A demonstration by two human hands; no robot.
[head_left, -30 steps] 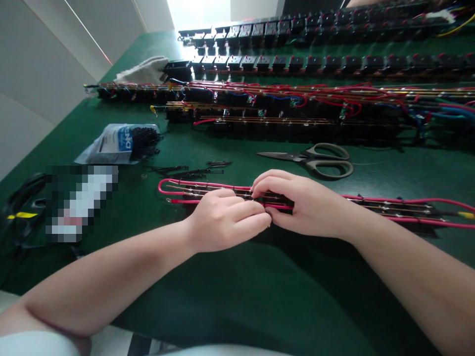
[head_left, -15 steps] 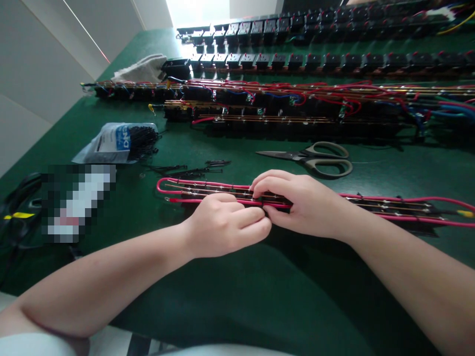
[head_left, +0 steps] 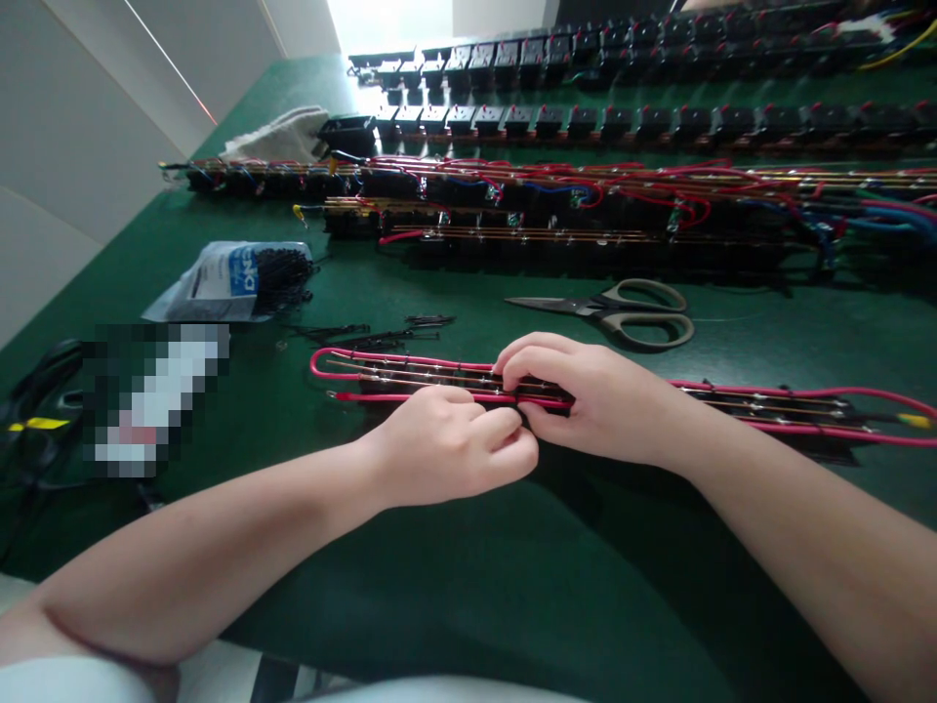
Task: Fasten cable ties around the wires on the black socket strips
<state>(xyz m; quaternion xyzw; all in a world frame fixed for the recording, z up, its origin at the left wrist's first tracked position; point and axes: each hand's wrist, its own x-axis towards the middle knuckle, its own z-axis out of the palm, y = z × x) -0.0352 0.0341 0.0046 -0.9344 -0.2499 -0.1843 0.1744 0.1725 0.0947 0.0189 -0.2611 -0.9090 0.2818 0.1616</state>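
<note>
A long black strip (head_left: 776, 406) with thin copper-coloured rods lies across the table in front of me. A red wire (head_left: 410, 397) runs along both its long sides and loops at the left end. My right hand (head_left: 611, 402) is closed around the strip's middle, fingertips on the far edge and thumb on the near edge. Right beside that thumb, my left hand (head_left: 461, 444) is curled shut in a pinch at the near red wire. Whatever sits in the left fingers is hidden. A small dark band crosses the wire between the hands.
Scissors (head_left: 648, 314) lie beyond my right hand. Loose black cable ties (head_left: 381, 338) lie behind the strip, near an open bag of cable ties (head_left: 238, 283). Wired black assemblies (head_left: 586, 186) span the back. Black cables (head_left: 44, 430) and a blurred-out item are at left.
My left hand has turned slightly, with its lower fingers shifted a little to the right. The right hand keeps its hold, and the strip has hardly moved.
</note>
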